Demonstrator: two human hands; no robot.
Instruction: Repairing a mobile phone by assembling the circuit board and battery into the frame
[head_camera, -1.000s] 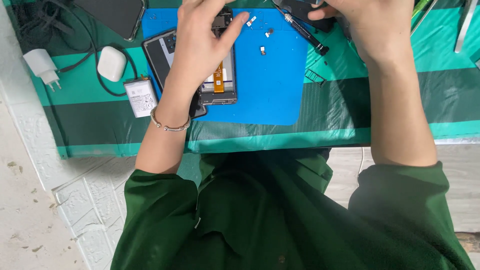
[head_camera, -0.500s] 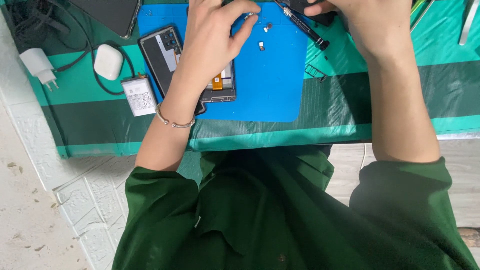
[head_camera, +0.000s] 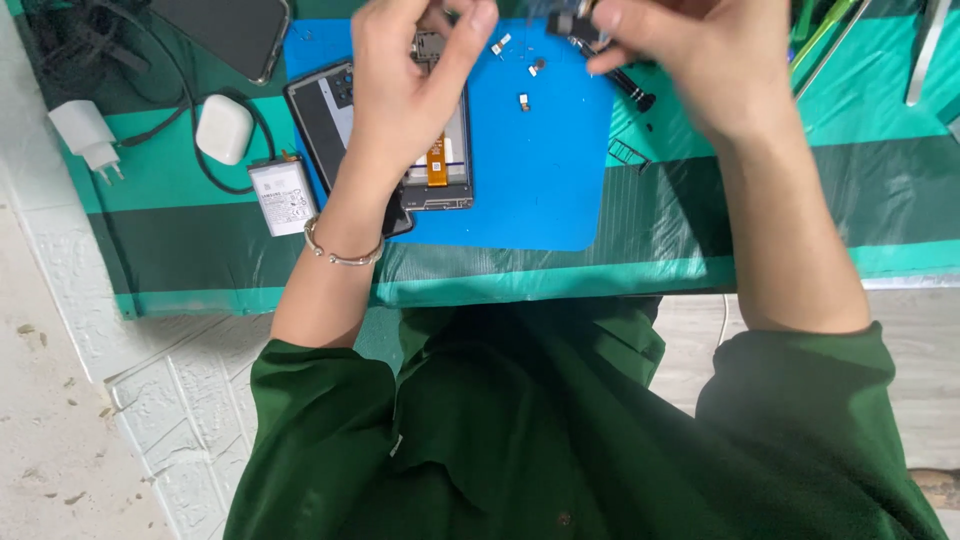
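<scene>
The worktop is draped in a cloth of light and dark green bands, and its near edge runs just above the person's dark green shirt. On it lies a smooth blue mat, mostly bare at its lower right, so there is free room there. The opened phone lies flat on the mat's left part, its dark frame showing grey inner plates and an orange ribbon strip. The left hand hovers over the phone, fingers curled upward near the top edge of view; whether it pinches anything I cannot tell. A silver bracelet circles that wrist. The right hand is raised over the mat's upper right corner, fingertips pinched on a small dark part, blurred. Just below it a black screwdriver lies slanted. Three tiny pale parts sit loose on the mat between the hands. Left of the mat rest a flat white battery, a rounded white earbud case, a white charger plug and a dark phone.
</scene>
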